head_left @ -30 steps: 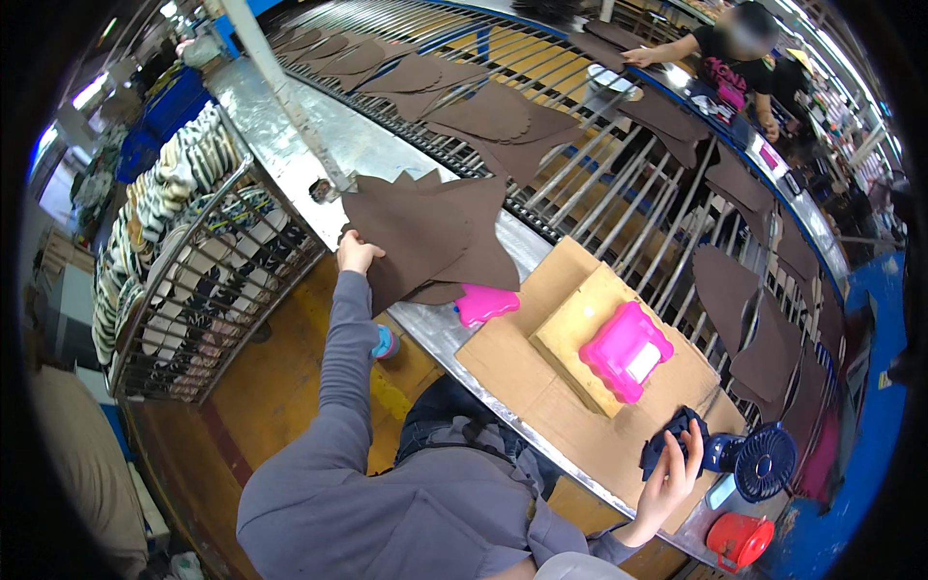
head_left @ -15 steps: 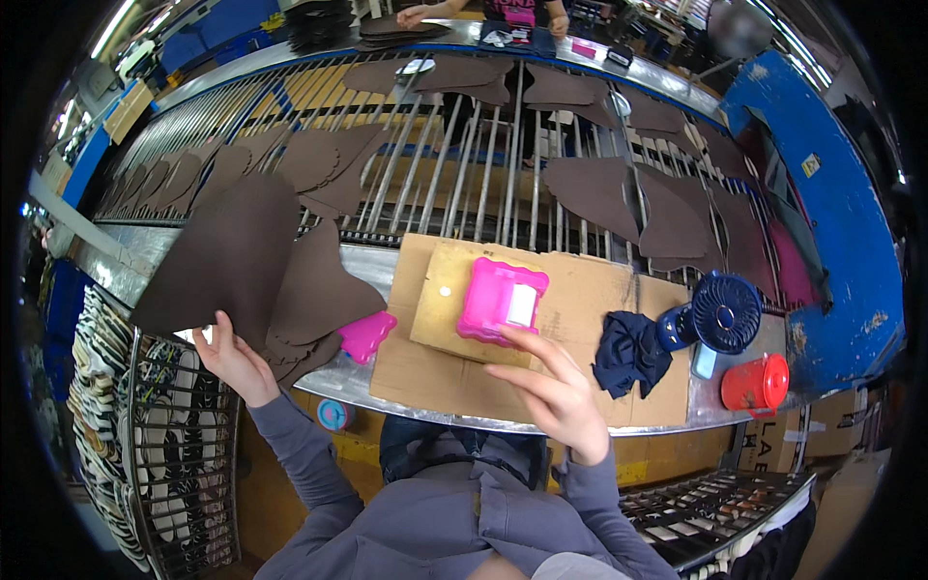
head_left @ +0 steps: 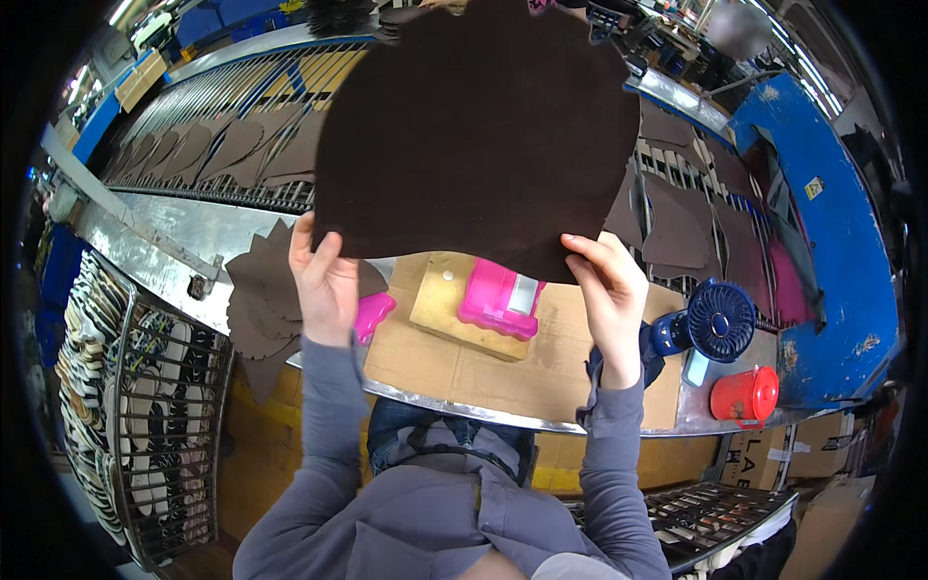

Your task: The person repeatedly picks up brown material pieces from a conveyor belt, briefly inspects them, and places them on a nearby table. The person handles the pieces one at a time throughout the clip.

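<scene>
A large dark brown cut piece of leather (head_left: 478, 135) is held up in front of the camera by both hands. My left hand (head_left: 324, 280) grips its lower left edge, and my right hand (head_left: 609, 290) grips its lower right edge. The piece hides much of the conveyor behind it. Below it, on a sheet of cardboard (head_left: 541, 367), lies a bright pink box-like tool (head_left: 503, 300) on a wooden block (head_left: 440, 300). A stack of similar brown pieces (head_left: 253, 309) rests at my left, beside a small pink object (head_left: 372, 314).
A roller conveyor (head_left: 222, 145) carries more brown pieces (head_left: 677, 227) at left and right. A blue handheld fan (head_left: 720, 324) and a red container (head_left: 744, 394) stand at the right. A wire rack of shoe parts (head_left: 126, 387) stands at the lower left. A blue machine frame (head_left: 822, 213) rises at right.
My left hand has brought the brown piece from the left stack up to the centre. My right hand has left the cardboard and taken hold of the piece's right edge.
</scene>
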{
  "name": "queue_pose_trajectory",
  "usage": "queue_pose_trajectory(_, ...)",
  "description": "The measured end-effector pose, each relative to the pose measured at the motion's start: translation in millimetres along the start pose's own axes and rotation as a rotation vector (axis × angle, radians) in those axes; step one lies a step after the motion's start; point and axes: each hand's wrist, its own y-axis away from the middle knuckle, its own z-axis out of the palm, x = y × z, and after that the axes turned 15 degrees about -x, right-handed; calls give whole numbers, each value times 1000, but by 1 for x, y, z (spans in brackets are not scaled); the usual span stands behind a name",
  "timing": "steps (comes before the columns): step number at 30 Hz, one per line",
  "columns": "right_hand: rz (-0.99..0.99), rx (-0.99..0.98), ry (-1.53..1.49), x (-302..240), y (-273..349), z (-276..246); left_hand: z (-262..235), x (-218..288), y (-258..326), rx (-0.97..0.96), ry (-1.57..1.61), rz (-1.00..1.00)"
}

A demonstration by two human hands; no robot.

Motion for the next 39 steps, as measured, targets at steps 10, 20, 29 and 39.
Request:
queue_pose_trajectory(10, -67, -198, 138, 46, 1, 32, -52, 47, -19, -336, -982, -416)
queue_pose_trajectory(20, -43, -191, 210, 48, 17, 27, -52, 31, -16, -355, -1043, -399)
queue_pose_trajectory(29, 136, 57, 351, 79, 117, -2, -7, -37, -21, -749, -1152, -352)
queue_pose_trajectory(39, 252, 307, 492, 74, 215, -79, 86, -109, -27, -1330, -1115, -321)
